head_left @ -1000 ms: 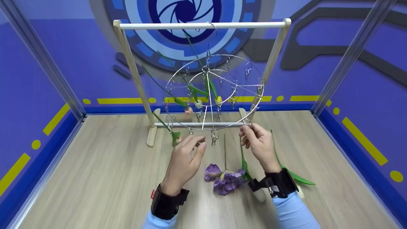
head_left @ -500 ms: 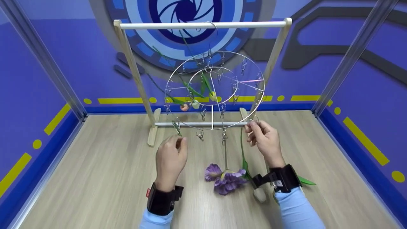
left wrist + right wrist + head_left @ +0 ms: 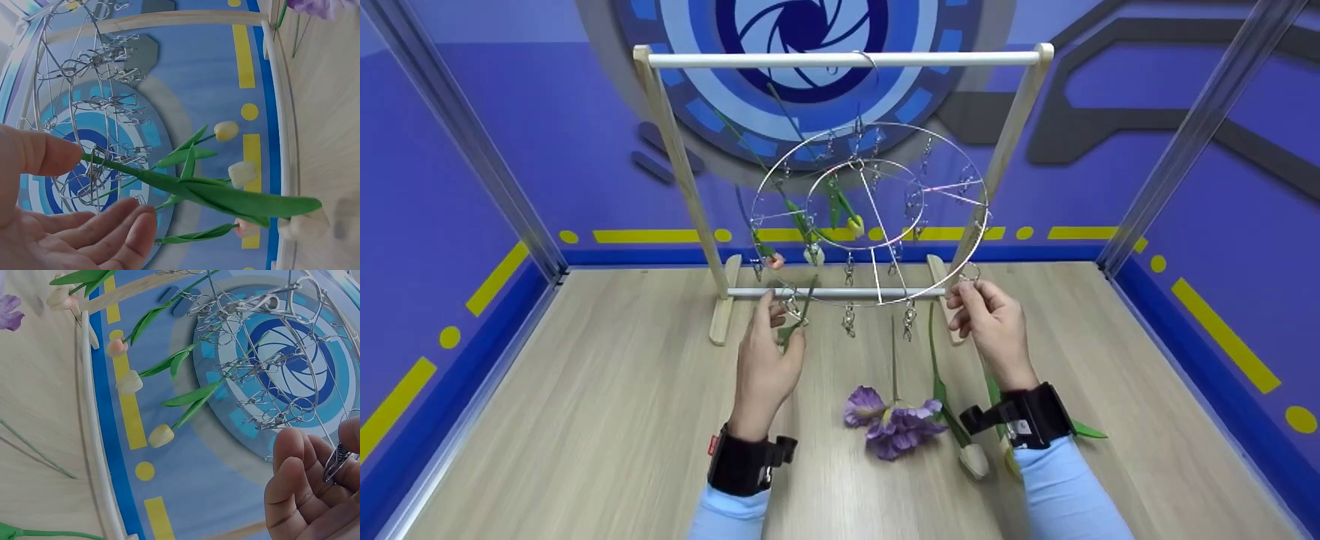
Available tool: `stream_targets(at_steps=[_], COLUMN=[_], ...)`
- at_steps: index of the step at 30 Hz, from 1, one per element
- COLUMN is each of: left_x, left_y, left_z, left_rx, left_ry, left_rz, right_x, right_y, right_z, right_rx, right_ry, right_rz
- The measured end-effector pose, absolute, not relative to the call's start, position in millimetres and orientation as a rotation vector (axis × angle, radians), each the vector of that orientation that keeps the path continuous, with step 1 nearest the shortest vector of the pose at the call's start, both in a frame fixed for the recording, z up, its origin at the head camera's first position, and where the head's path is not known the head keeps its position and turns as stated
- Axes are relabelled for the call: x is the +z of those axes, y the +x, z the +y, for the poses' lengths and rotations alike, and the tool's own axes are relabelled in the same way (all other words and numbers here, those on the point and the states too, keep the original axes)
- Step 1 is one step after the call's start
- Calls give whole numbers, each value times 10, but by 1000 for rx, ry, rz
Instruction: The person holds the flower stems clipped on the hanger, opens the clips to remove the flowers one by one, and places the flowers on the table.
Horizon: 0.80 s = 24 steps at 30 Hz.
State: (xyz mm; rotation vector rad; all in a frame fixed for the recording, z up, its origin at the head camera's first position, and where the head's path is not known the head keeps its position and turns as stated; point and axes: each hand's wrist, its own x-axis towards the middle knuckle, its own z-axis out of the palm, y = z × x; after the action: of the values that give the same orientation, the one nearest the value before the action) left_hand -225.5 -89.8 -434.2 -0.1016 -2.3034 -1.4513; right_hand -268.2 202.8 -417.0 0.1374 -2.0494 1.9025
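A round wire clip hanger point(image 3: 870, 214) hangs from a wooden rack point(image 3: 675, 172). My left hand point(image 3: 781, 324) is at the ring's front-left rim. Its thumb point(image 3: 48, 153) touches the end of a green tulip stem point(image 3: 225, 197) at a clip point(image 3: 97, 169), and its fingers lie loose below. My right hand point(image 3: 967, 291) pinches a metal clip point(image 3: 337, 461) on the ring's right rim. Pink point(image 3: 774, 260), white point(image 3: 812, 255) and yellow point(image 3: 855, 225) tulips hang head down from other clips.
On the wooden table point(image 3: 585, 420), between my wrists, lie a purple flower point(image 3: 892, 426) and a white tulip point(image 3: 973, 459) with long green stems. The rack's lower bar point(image 3: 840, 292) runs just behind my hands. Blue walls enclose the table.
The ring has turned, its front clips shifting to the right. My left hand moved left and up to a clip, where a green stem now stands. My right hand stayed on the rim clip.
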Motion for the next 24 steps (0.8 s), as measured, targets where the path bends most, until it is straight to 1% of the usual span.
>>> stream_targets(at_steps=[8, 16, 24], left_x=[-4333, -4321, -4309], left_y=[-2244, -2240, -2225], left_z=[-886, -882, -857], left_rx=[-1523, -1603, -1696], left_ry=[-201, -244, -285], left_rz=[-2252, -2189, -2161], right_x=[-4218, -4317, -4431], right_y=[-2633, -2593, -2533], right_z=[1959, 1822, 1652], right_rx=[1939, 1963, 1902], right_ry=[144, 244, 465], right_rz=[-2101, -2174, -2287])
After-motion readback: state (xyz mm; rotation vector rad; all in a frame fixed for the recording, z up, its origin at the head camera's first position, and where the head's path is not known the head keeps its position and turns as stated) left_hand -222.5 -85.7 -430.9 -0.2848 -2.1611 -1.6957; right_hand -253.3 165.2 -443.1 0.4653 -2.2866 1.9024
